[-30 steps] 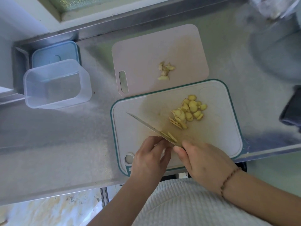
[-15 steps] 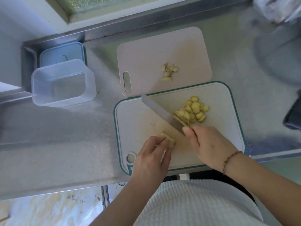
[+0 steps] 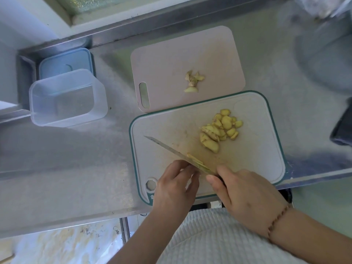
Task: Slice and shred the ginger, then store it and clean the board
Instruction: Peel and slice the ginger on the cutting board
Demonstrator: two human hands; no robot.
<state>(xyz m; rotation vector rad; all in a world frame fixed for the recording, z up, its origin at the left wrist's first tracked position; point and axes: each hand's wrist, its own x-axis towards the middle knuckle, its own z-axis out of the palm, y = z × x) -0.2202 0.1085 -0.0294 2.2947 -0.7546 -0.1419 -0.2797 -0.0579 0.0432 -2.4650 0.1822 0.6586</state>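
On our steel counter, our right hand grips the knife over ginger strips on the near teal-rimmed board; our left hand, fingers curled, steadies them.

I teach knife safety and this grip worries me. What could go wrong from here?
The left hand steadies the ginger piece with fingers right against the knife blade, so a slip could nick them. The right hand grips near the teal-rimmed board edge, which overhangs the counter and might tip.
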